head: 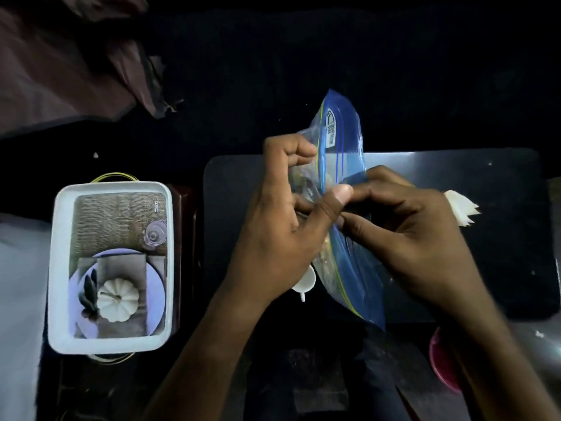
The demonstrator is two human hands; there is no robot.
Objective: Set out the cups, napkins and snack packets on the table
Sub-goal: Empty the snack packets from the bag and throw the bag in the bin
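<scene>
A blue-tinted zip bag (340, 153) with snack pieces inside stands on edge over the dark table (485, 238). My left hand (273, 238) pinches its left side, thumb pressed to the plastic. My right hand (409, 235) grips the bag from the right, fingertips meeting the left thumb. A white folded napkin (461, 208) pokes out behind my right hand. A small white cup-like object (305, 282) lies under my left wrist, mostly hidden.
A white tray (60, 268) lined with a printed place-setting picture sits at the left on a dark stand. A pink round object (440, 363) is at the lower right. Brown cloth (76, 71) lies at the upper left.
</scene>
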